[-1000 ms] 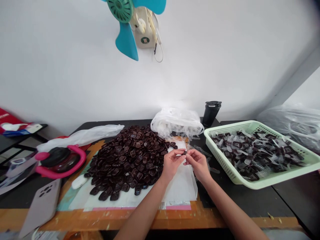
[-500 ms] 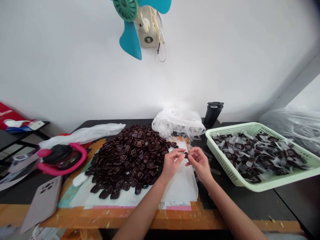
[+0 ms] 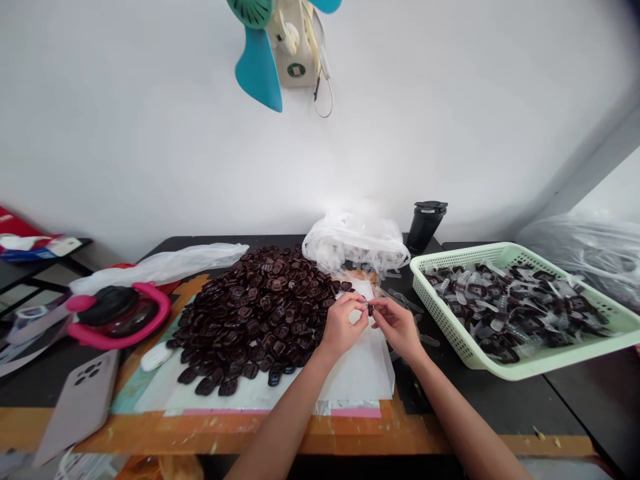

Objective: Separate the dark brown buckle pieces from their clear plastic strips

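Above the white paper, my left hand point(image 3: 344, 323) and my right hand point(image 3: 399, 326) meet, fingertips almost touching. My right hand's thumb and fingers pinch a small dark brown plastic buckle point(image 3: 370, 311). A thin pale sliver, which looks like a clear plastic strip, shows at my left fingertips; most of it is hidden by the fingers. Just left of my hands rises a large pile of dark brown buckles point(image 3: 265, 313). Loose clear strips point(image 3: 400, 297) lie behind and to the right of my right hand.
A pale green basket point(image 3: 467, 350) at the right holds buckles joined to clear strips. Behind my hands sit a white plastic bag point(image 3: 355, 237) of clear pieces and a black tumbler point(image 3: 427, 227). A phone point(image 3: 80, 403) and pink-handled pot point(image 3: 120, 320) lie left; a fan point(image 3: 260, 70) hangs above.
My fingertips have drawn closer together around the small buckle, and the right fingers are more curled. The whole view has shifted slightly; the pile and basket look the same.
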A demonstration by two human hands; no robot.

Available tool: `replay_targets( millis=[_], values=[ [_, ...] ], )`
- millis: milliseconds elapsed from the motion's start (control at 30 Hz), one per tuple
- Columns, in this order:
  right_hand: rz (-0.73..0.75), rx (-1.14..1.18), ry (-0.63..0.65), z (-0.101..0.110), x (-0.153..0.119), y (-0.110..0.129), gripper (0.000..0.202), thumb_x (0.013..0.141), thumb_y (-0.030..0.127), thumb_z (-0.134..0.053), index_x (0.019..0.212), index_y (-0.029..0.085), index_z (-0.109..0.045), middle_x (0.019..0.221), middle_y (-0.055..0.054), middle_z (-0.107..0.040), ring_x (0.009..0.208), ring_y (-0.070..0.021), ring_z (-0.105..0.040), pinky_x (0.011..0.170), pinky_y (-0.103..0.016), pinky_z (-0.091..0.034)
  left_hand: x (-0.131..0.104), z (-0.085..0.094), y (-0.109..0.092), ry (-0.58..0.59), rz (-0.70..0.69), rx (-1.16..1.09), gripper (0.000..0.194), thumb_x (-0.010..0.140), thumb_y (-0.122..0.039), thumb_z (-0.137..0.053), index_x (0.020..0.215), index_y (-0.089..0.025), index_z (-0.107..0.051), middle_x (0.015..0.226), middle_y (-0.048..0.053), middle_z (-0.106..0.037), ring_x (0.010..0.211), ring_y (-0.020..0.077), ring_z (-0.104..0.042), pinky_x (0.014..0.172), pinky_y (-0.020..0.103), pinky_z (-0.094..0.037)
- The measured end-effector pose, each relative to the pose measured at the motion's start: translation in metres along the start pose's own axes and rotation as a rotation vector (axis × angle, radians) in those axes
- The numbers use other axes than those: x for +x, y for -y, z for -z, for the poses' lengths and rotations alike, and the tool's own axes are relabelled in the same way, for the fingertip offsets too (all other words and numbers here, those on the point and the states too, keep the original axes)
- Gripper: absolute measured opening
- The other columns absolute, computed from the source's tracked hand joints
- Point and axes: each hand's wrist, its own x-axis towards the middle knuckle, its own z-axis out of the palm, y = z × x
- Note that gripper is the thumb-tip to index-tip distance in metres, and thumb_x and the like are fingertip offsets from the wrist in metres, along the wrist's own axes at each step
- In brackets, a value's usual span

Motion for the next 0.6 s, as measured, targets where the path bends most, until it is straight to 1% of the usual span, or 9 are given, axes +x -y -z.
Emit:
replay_targets(
  millis=[100,167,200,233,300,400,467,533,600],
  values=[
    [0.096,-0.146,0.079,0.005,0.001,0.006,0.023,0.088,0.022,-0.052,0.108,0.021,-0.063,0.087,-0.005,-0.06,0.071,-0.0146,-0.056,0.059,-0.027,-0.054,0.0,-0.001,0.0,-0.006,-0.035,0.032,0.014,0.071,-0.003,-0.057,0.071,-0.017,-0.06,0.089,0.005,-0.061,0.085,0.0164,-0.059,0.079,0.029,-0.046],
    [0.18,-0.265,0.126,0.007,0.002,0.011,0.027,0.086,0.02,-0.053,0.112,0.021,-0.062,0.085,-0.005,-0.058,0.07,-0.0144,-0.056,0.057,-0.025,-0.051,0.001,-0.001,-0.001,-0.016,0.006,0.003,0.013,0.069,-0.003,-0.057,0.068,-0.017,-0.058,0.087,0.005,-0.06,0.082,0.0158,-0.058,0.075,0.028,-0.046],
    [0.221,-0.324,0.129,0.008,0.003,0.012,0.029,0.085,0.02,-0.054,0.113,0.021,-0.062,0.086,-0.005,-0.058,0.07,-0.0145,-0.056,0.057,-0.025,-0.05,0.002,-0.001,-0.001,-0.012,0.043,-0.026,0.013,0.069,-0.004,-0.057,0.067,-0.016,-0.057,0.087,0.005,-0.059,0.081,0.0158,-0.057,0.072,0.027,-0.046],
    [0.26,-0.381,0.117,0.008,0.003,0.013,0.029,0.084,0.02,-0.055,0.112,0.021,-0.062,0.086,-0.005,-0.058,0.07,-0.0146,-0.056,0.058,-0.025,-0.049,0.002,0.0,-0.001,0.0,0.084,-0.064,0.012,0.069,-0.005,-0.057,0.066,-0.016,-0.057,0.087,0.006,-0.059,0.08,0.0157,-0.057,0.069,0.026,-0.045],
    [0.318,-0.483,0.043,0.008,0.004,0.012,0.024,0.083,0.021,-0.058,0.107,0.02,-0.064,0.086,-0.005,-0.059,0.072,-0.0155,-0.058,0.062,-0.027,-0.049,0.004,0.001,0.001,0.021,0.168,-0.146,0.009,0.07,-0.008,-0.057,0.066,-0.016,-0.057,0.088,0.006,-0.058,0.079,0.0157,-0.057,0.065,0.024,-0.045],
    [0.354,-0.602,-0.076,0.007,0.004,0.01,0.017,0.079,0.024,-0.061,0.095,0.02,-0.066,0.083,-0.006,-0.06,0.077,-0.0183,-0.059,0.067,-0.029,-0.049,0.004,0.001,0.008,-0.028,0.261,-0.238,0.008,0.074,-0.014,-0.057,0.067,-0.015,-0.057,0.089,0.006,-0.057,0.08,0.0148,-0.056,0.065,0.023,-0.043],
    [0.354,-0.631,-0.106,0.006,0.004,0.01,0.016,0.078,0.024,-0.062,0.092,0.019,-0.065,0.084,-0.007,-0.062,0.078,-0.019,-0.059,0.065,-0.028,-0.048,0.003,-0.001,0.013,-0.031,0.354,-0.306,0.011,0.079,-0.023,-0.057,0.071,-0.015,-0.057,0.083,0.004,-0.058,0.075,0.0131,-0.054,0.063,0.022,-0.042],
    [0.345,-0.63,-0.095,0.007,0.004,0.011,0.015,0.079,0.024,-0.06,0.093,0.018,-0.065,0.079,-0.006,-0.063,0.074,-0.0181,-0.059,0.063,-0.027,-0.046,0.001,-0.005,0.015,0.054,0.489,-0.403,0.021,0.083,-0.036,-0.055,0.077,-0.016,-0.056,0.073,0.002,-0.056,0.064,0.0113,-0.052,0.057,0.022,-0.039],
    [0.336,-0.633,-0.068,0.008,0.004,0.013,0.016,0.081,0.026,-0.058,0.093,0.018,-0.066,0.071,-0.004,-0.061,0.067,-0.0169,-0.058,0.06,-0.026,-0.044,0.0,-0.009,0.015,0.168,0.602,-0.499,0.034,0.086,-0.048,-0.05,0.076,-0.016,-0.054,0.061,-0.001,-0.051,0.053,0.0097,-0.045,0.05,0.021,-0.034]
  ],
)
